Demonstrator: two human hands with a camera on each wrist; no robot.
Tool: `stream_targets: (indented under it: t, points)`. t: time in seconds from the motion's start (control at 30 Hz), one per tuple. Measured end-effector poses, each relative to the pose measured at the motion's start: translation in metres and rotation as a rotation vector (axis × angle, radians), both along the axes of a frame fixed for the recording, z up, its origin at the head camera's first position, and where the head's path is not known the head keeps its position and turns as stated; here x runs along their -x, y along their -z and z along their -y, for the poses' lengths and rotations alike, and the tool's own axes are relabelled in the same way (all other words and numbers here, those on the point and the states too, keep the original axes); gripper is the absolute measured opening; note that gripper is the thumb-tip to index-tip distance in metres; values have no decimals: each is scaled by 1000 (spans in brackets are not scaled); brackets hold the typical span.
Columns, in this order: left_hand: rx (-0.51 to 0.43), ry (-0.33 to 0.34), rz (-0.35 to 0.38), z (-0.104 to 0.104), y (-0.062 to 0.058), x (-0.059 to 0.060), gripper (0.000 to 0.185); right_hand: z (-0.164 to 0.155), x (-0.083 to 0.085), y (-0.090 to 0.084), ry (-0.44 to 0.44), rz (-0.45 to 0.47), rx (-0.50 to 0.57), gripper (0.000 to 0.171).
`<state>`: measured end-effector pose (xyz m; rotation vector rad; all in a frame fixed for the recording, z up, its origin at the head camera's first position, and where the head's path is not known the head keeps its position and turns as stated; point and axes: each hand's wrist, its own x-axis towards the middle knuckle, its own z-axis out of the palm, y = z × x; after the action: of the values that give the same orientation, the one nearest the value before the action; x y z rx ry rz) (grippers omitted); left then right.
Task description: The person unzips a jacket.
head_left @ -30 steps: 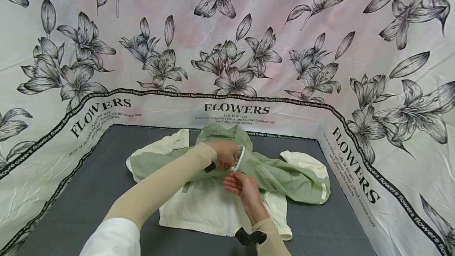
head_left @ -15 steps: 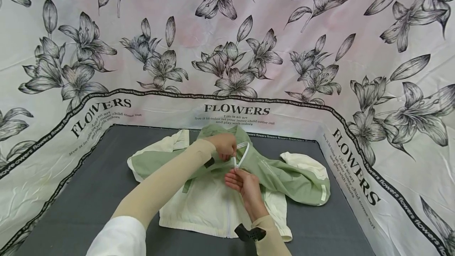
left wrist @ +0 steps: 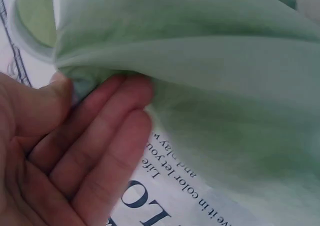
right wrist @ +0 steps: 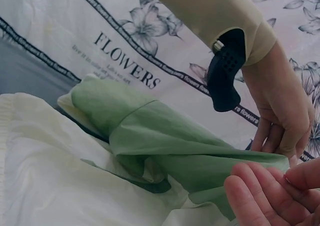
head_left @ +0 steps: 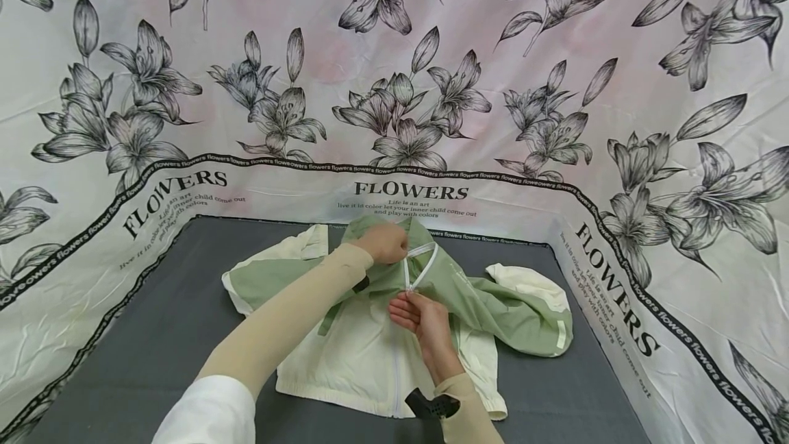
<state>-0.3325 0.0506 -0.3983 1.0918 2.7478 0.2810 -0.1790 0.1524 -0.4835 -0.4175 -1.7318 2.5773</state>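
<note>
A jacket with a green upper part (head_left: 364, 279) and a cream lower part (head_left: 345, 355) lies spread out. Its white zipper (head_left: 426, 270) stands apart in a V near the collar. My left hand (head_left: 387, 243) pinches the green cloth at the left zipper edge; in the left wrist view the thumb (left wrist: 47, 106) presses that edge against the curled index finger. At the bottom of the V, my right hand (head_left: 428, 327) pinches the zipper between thumb and index finger, its other fingers loosely extended. The right wrist view has this hand (right wrist: 265, 196) below the left; the slider is hidden.
Beneath the jacket is a dark grey table surface (head_left: 154, 334). A white cloth with lily prints (head_left: 401, 108) rises behind it and along both sides. The jacket's green and cream sleeve (head_left: 524, 314) reaches out to the right.
My left hand has risen slightly, drawing the left zipper edge up. The white zipper V has come into view and grown wider. My right hand has stayed nearly in place.
</note>
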Motion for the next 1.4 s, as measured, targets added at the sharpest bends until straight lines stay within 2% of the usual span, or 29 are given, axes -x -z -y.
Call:
stream_targets:
  t: [0.17,0.4,0.6,0.87,1.17,1.4]
  points:
    - [-21,-16,-3,-1,-1,-1,49,-1,0,-1,2,5,-1,36]
    - [-59,3,20,1,-4,-3,50,-2,-1,-2,1,-2,0,35]
    - [-73,-4,67,0,-3,1,49,-3,-2,-1,0,-1,-7,36]
    - [-95,-61,143,-2,3,7,47,-4,-4,-1,1,12,-1,36]
    - [-130,-69,223,-2,6,8,48,-4,-7,0,7,15,4,36]
    - [-142,-68,190,-3,6,7,46,-5,-9,2,18,11,8,36]
